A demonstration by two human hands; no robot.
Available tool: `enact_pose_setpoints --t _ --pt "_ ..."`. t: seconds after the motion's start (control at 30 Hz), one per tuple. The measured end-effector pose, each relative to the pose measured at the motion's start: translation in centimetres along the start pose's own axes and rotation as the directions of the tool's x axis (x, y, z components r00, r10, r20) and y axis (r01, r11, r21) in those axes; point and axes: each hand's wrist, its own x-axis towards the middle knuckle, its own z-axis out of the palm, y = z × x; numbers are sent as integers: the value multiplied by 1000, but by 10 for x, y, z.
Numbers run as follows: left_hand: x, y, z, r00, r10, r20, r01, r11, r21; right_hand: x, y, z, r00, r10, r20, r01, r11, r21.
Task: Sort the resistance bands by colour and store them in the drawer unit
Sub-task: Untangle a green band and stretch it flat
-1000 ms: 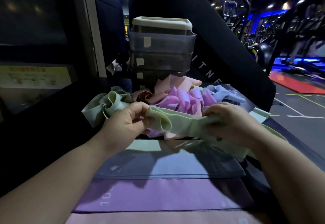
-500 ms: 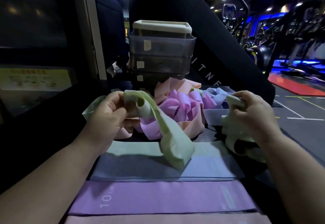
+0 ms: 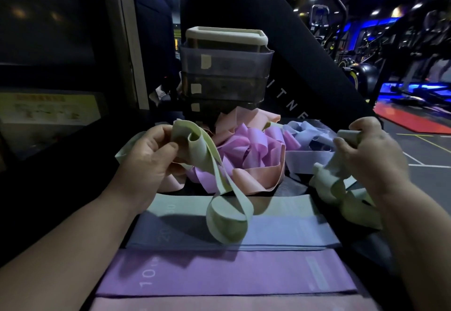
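While the left hand (image 3: 148,157) pinches the top of a green band (image 3: 219,188) between thumb and fingers, the band hangs down in a twisted loop in front of the drawer unit (image 3: 225,71), its lower end resting on the flat bands laid out below. The right hand (image 3: 366,149) is closed around another bunch of green band (image 3: 341,188), to the right of the drawer unit and lower, with the loose coils trailing down beside the wrist. Directly in front of the drawer unit lies a tangled heap of bands (image 3: 249,149): pink at the back and front, purple in the middle, pale blue on the right. Nearer the camera than the heap, four flat bands lie in rows: a green one (image 3: 180,207), then a blue one (image 3: 280,232), then a purple one (image 3: 219,274) marked "10", and a pink one (image 3: 219,305) at the bottom edge. The drawer unit is a stack of dark translucent drawers with a pale top rim, all pushed in.
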Motion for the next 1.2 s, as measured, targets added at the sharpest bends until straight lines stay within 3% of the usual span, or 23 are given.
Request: enact_pose_setpoints --t 0.17,0.3,0.37,0.43,0.5,0.57,0.67,0.83,1.0,1.1,1.2 --pt "0 -3 1 999 2 34 -3 999 35 -4 3 18 940 132 314 -61 972 -227" --pt "2 -8 2 997 -19 69 17 1000 22 -6 -10 11 970 69 232 -23 981 -194" --pt "2 -8 3 997 -30 73 27 999 41 -11 -17 8 991 -46 129 66 986 -155" --pt "1 -8 5 995 -37 96 30 997 77 -17 -27 8 965 -263 11 262 960 -102" --pt "0 -7 6 992 -43 119 30 994 106 -30 -43 7 864 -504 8 504 863 37" --pt "-1 -6 7 989 -45 142 28 993 118 -50 -61 6 744 -650 154 610 755 240" --pt "-3 -3 9 983 -29 183 10 995 104 -74 -80 8 645 -666 374 540 744 393" --pt "-4 -1 11 973 -31 227 27 999 24 -82 -84 13 680 -642 355 471 753 459" --pt "-2 0 8 966 -35 255 72 988 -137 -75 -83 0 762 -482 433 57 716 696" --pt "0 0 5 966 -57 252 115 969 -220 -72 -84 -4 753 -452 479 -139 603 786" --pt "1 1 2 958 -91 272 162 954 -251 -70 -82 -1 731 -474 491 -234 502 833"
